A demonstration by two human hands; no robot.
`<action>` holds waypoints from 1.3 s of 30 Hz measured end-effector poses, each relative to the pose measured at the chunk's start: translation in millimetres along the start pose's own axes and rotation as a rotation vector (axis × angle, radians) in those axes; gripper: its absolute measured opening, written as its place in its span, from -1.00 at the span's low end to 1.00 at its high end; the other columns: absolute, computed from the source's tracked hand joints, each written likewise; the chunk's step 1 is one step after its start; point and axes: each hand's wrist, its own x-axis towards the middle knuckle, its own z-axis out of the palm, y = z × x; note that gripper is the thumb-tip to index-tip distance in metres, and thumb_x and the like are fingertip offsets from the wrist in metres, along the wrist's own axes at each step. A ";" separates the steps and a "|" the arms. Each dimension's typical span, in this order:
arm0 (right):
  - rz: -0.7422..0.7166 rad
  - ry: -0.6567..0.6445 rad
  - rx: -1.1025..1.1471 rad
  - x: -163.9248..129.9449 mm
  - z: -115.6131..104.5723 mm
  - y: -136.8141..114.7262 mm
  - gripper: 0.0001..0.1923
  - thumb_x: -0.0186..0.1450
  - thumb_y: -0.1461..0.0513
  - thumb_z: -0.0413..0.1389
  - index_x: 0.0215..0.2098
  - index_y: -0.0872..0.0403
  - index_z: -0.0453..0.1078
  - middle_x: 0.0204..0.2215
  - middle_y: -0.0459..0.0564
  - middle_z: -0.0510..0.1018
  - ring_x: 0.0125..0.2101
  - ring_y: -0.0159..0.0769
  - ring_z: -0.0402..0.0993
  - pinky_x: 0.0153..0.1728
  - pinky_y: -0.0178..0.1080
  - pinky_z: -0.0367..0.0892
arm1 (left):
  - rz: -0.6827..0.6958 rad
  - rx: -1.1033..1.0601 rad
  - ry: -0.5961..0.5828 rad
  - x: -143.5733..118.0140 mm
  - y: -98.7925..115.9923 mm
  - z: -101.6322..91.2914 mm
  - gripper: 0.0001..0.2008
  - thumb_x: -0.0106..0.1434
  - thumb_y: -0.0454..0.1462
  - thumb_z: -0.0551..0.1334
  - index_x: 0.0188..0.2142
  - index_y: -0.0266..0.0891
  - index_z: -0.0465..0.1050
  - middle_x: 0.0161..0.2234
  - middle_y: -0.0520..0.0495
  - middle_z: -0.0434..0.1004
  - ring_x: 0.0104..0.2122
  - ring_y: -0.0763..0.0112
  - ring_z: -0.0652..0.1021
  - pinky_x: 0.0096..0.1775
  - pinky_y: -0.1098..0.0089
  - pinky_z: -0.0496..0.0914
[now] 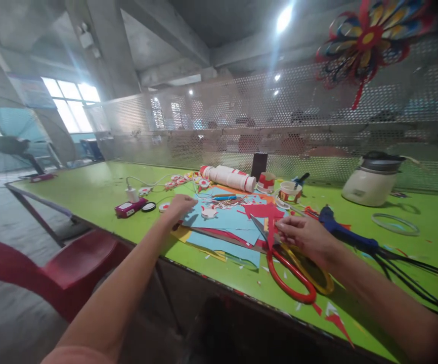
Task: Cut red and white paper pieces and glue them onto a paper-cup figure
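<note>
My left hand hovers over the left side of the paper pile, fingers bent together; whatever they may hold is hidden. Just right of it lies a small round white piece with red marks. My right hand pinches the edge of a narrow red paper strip between thumb and fingertips. Beneath that hand lie large scissors with one red and one yellow handle loop, blades slightly apart and pointing away to the left. Light blue paper sheets and a red paper piece lie between my hands.
A blue glue gun with black cables lies right. Behind the papers are white rolls, a blue-handled tool, a tape-wrapped cup and a dark upright slab. A purple power strip sits left; a red chair stands by the edge.
</note>
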 end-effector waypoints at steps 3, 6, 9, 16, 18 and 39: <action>-0.001 -0.021 -0.009 -0.2 0.3 1.3 -0.71 -0.07 0.13 0.36 -0.54 0.13 0.41 -0.61 -0.12 0.44 -0.58 -0.45 0.36 -0.48 -0.31 0.28 | -0.020 0.249 -0.043 4.7 -11.7 12.4 -0.75 -0.02 -0.17 0.33 -0.63 -0.32 0.43 -0.56 -0.16 0.45 -0.32 0.09 0.50 -0.39 0.33 0.27; -0.022 -0.022 -0.028 0.0 -1.1 1.4 -0.73 -0.04 0.14 0.34 -0.54 0.13 0.40 -0.61 -0.13 0.43 -0.57 -0.46 0.35 -0.48 -0.32 0.26 | -0.025 0.431 -0.095 10.5 -13.8 27.2 -0.74 0.17 -0.17 0.22 -0.23 -0.31 0.45 -0.21 -0.17 0.47 -0.17 0.18 0.47 -0.22 0.25 0.37; -0.045 -0.030 -0.048 -0.8 -1.5 0.4 -0.75 -0.01 0.15 0.33 -0.54 0.13 0.40 -0.61 -0.13 0.42 -0.58 -0.48 0.32 -0.50 -0.33 0.24 | -0.001 0.548 -0.123 11.7 -11.2 34.8 -0.65 0.26 -0.18 0.14 0.02 -0.23 0.28 -0.02 -0.15 0.34 -0.11 0.29 0.45 -0.13 0.18 0.39; -0.106 -0.060 0.018 -7.3 3.1 -9.1 -0.78 0.01 0.16 0.31 -0.54 0.12 0.41 -0.63 -0.15 0.41 -0.58 -0.48 0.30 -0.49 -0.33 0.22 | 0.271 0.587 -0.016 -10.9 22.4 47.6 -0.93 0.13 -0.37 0.15 -0.37 -0.34 0.39 -0.40 -0.21 0.48 -0.30 0.22 0.49 -0.29 0.31 0.30; -0.149 -0.056 0.054 -8.6 4.0 -13.6 -0.79 0.01 0.16 0.31 -0.53 0.12 0.43 -0.60 -0.15 0.42 -0.56 -0.48 0.30 -0.46 -0.32 0.22 | 0.375 0.548 0.004 -20.7 36.6 62.4 -0.94 0.13 -0.37 0.12 -0.38 -0.29 0.35 -0.46 -0.12 0.47 -0.36 0.30 0.48 -0.34 0.37 0.27; -0.259 0.259 -0.301 -11.8 16.8 -16.0 -0.83 0.01 0.15 0.24 -0.57 0.12 0.46 -0.56 -0.10 0.47 -0.49 -0.38 0.30 -0.36 -0.26 0.21 | 0.557 -0.183 -0.267 -76.1 66.3 132.3 -0.89 0.16 -0.26 0.13 -0.44 -0.20 0.19 -0.59 0.11 0.32 -0.59 0.51 0.44 -0.49 0.48 0.27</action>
